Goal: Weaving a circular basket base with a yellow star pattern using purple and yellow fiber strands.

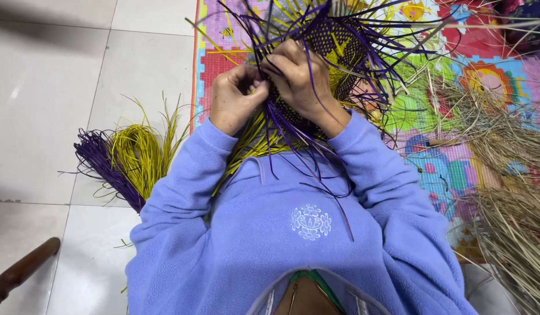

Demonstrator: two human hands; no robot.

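Over the colourful mat [456, 169], your left hand [235, 99] and right hand [299, 76] pinch purple and yellow strips of the woven piece [334, 46], hiding its middle; its far edge is cut off. Loose strips [264, 140] trail toward your chest.

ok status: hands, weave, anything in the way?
Left hand and right hand both pinching strands on the purple-yellow weave. Loose strand ends trail over the sleeves. Spare bundles on tiles, apart.
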